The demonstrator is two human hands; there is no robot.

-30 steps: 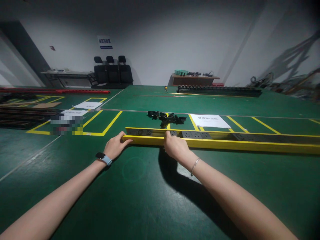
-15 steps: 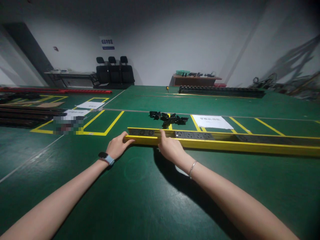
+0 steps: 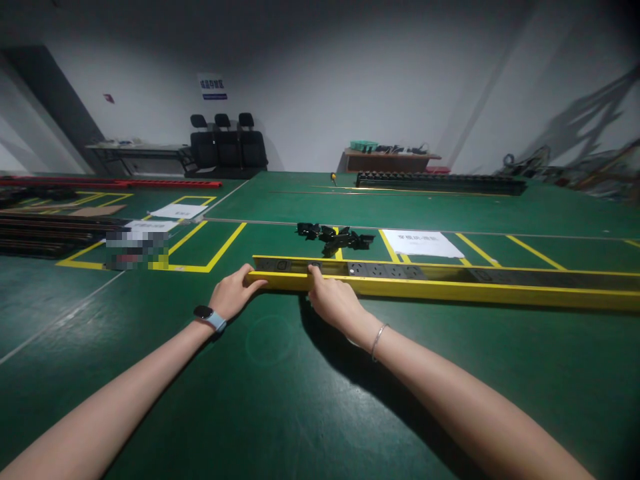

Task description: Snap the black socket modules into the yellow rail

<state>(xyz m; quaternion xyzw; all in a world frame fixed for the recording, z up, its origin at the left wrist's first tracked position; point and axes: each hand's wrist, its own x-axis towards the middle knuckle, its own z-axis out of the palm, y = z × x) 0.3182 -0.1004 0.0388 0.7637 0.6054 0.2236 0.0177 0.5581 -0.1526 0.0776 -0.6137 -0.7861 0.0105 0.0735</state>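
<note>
A long yellow power strip (image 3: pixel 430 288), a channel with black socket modules inside, lies across the green floor in front of me. My left hand (image 3: pixel 234 291) is closed round its left end, thumb on the near wall and fingers over the end. Farther right, my right hand (image 3: pixel 334 301) is curled against the near wall. One of its fingers reaches over the edge onto a black socket module (image 3: pixel 316 264) and partly covers it. To the left of that finger another socket module (image 3: pixel 281 265) shows. A group of socket modules (image 3: pixel 385 271) sits right of the hand, past a gap.
Loose black parts (image 3: pixel 335 239) lie just behind the strip, beside a white paper sign (image 3: pixel 423 244) among yellow floor lines. Black rails (image 3: pixel 60 233) are stacked at left, and a black rack-like row (image 3: pixel 440 182) lies farther back. Seats (image 3: pixel 229 148) stand by the wall.
My right hand has slid a little left along the strip, its finger moving from the gap onto the socket module. The left hand keeps its grip on the end.
</note>
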